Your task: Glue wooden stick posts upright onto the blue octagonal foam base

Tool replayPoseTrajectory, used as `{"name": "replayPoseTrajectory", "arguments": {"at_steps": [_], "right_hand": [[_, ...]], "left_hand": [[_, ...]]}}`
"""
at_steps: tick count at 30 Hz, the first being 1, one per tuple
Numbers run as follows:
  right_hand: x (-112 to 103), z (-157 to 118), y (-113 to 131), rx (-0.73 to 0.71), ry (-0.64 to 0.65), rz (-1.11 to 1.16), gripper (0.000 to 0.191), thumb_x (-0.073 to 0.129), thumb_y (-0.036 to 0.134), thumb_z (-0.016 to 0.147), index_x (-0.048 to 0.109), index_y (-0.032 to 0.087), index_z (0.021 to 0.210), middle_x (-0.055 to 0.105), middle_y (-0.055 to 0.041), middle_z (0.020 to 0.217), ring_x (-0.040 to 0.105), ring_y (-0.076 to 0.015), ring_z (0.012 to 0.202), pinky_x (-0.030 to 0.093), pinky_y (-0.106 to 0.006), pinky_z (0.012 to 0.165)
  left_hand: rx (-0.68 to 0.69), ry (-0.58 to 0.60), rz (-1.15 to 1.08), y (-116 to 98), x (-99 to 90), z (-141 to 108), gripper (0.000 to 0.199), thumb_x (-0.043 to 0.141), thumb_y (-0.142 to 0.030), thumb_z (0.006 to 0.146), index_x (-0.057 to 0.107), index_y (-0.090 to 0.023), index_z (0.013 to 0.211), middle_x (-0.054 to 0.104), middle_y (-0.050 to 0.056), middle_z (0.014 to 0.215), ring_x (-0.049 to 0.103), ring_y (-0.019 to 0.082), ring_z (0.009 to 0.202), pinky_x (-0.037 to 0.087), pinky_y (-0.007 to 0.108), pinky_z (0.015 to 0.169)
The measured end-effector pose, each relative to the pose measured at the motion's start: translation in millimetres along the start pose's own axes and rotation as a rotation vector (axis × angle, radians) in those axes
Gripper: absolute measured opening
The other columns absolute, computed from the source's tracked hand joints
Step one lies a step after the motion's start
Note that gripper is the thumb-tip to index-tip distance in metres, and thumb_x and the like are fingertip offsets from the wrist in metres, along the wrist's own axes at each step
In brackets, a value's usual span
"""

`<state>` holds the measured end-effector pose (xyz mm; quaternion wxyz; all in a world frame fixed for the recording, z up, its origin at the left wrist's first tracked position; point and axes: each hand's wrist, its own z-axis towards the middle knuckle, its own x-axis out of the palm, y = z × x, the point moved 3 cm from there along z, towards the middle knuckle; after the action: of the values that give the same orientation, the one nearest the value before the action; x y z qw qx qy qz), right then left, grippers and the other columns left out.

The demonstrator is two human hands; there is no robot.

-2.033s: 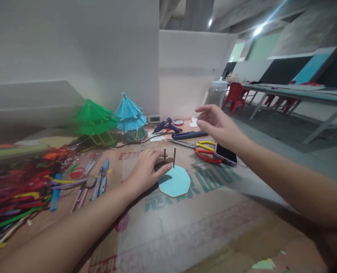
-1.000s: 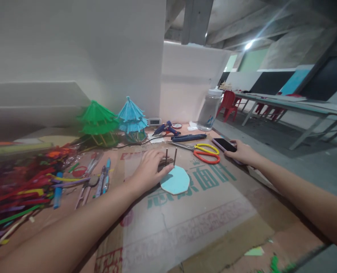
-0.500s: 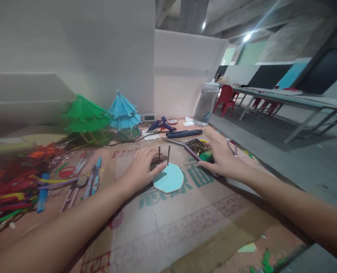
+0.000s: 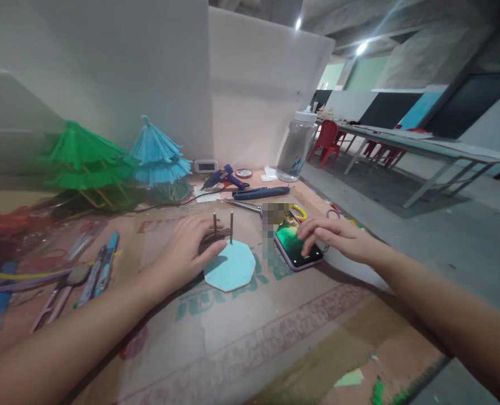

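Note:
My left hand (image 4: 188, 244) lies at the left edge of a light blue eight-sided board (image 4: 232, 270), its fingers stretched and the thumb over the rim. Two thin brown sticks (image 4: 232, 228) stand upright at the board's far side; a few more brown sticks lie by my fingertips, partly hidden. Over a smartphone (image 4: 290, 247) with a lit screen, my right hand (image 4: 338, 239) has loosely bent, parted fingers. Its fingertips are at the screen, but I cannot tell whether they touch. Part of the phone's upper left is pixelated.
Behind are a glue gun (image 4: 224, 179), a dark blue cutter-like tool (image 4: 260, 193), scissors (image 4: 250, 206) and a water bottle (image 4: 296, 146). Green (image 4: 87, 157) and blue (image 4: 157, 152) paper-roofed models stand at left. Pens (image 4: 106, 261) and coloured strips lie nearer. The table's right edge drops to the floor.
The view has shifted right. My right hand has gone from gripping the phone's right side to fingers over its screen, which now glows green. My left hand stays by the board.

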<state>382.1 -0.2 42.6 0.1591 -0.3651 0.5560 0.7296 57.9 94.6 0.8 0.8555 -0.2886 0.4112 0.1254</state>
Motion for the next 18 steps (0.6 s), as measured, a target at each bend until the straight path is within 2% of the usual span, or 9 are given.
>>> {"name": "replayPoseTrajectory", "arguments": {"at_steps": [2,5,7,9,12,15,18], "right_hand": [[0,2,-7,0.032,-0.042,-0.067,0.041,0.045,0.056,0.100,0.069,0.027,0.116,0.079,-0.0041,0.098,0.070,-0.0272,0.107,0.051,-0.046,0.099],[-4,5,-14,0.073,-0.198,-0.185,0.043,0.048,0.055,0.098,0.062,0.031,0.131,0.074,-0.0052,0.123,0.064,-0.0300,0.121,0.051,-0.049,0.102],[-6,4,-13,0.085,-0.291,-0.254,0.050,0.051,0.054,0.097,0.053,0.030,0.141,0.063,-0.0082,0.140,0.061,-0.0304,0.126,0.052,-0.049,0.101],[-2,1,-6,0.101,-0.333,-0.342,0.065,0.057,0.055,0.093,0.040,0.030,0.151,0.055,-0.0120,0.149,0.065,-0.0311,0.121,0.056,-0.047,0.095],[13,-7,15,0.127,-0.311,-0.573,0.094,0.070,0.059,0.081,0.025,0.030,0.159,0.052,-0.0168,0.150,0.071,-0.0354,0.105,0.058,-0.049,0.083],[35,-12,37,0.088,-0.224,-0.776,0.115,0.074,0.071,0.070,0.018,0.029,0.162,0.041,-0.0176,0.159,0.069,-0.0417,0.104,0.058,-0.050,0.077],[49,-11,43,0.113,-0.178,-0.862,0.115,0.068,0.075,0.073,0.014,0.027,0.162,0.034,-0.0182,0.163,0.071,-0.0425,0.100,0.057,-0.048,0.068]], "left_hand": [[0.000,-0.001,0.002,-1,-0.6,0,0.038,0.048,-0.050,0.098,0.062,-0.020,0.118,0.066,0.010,0.120,0.057,0.031,0.117,0.042,0.050,0.102],[-0.004,0.004,0.007,-1,-0.6,0,0.038,0.048,-0.050,0.098,0.062,-0.020,0.118,0.065,0.010,0.120,0.057,0.031,0.117,0.042,0.050,0.102],[-0.009,0.010,0.010,-1,-0.3,0,0.038,0.048,-0.050,0.098,0.062,-0.021,0.118,0.065,0.010,0.121,0.057,0.031,0.117,0.042,0.050,0.102],[-0.014,0.008,0.013,-2,-0.4,0,0.038,0.047,-0.050,0.098,0.063,-0.022,0.118,0.065,0.010,0.121,0.057,0.030,0.117,0.042,0.049,0.103],[-0.019,0.010,0.013,-2,-0.8,0,0.038,0.047,-0.051,0.098,0.063,-0.022,0.118,0.065,0.009,0.122,0.057,0.030,0.118,0.042,0.049,0.103],[-0.013,0.018,0.011,-3,-1.1,0,0.038,0.047,-0.051,0.098,0.064,-0.023,0.117,0.065,0.009,0.122,0.056,0.031,0.118,0.042,0.049,0.103],[-0.002,0.013,0.015,-4,-1.3,0,0.038,0.047,-0.051,0.097,0.064,-0.023,0.116,0.065,0.009,0.122,0.057,0.031,0.118,0.042,0.049,0.103]]}}
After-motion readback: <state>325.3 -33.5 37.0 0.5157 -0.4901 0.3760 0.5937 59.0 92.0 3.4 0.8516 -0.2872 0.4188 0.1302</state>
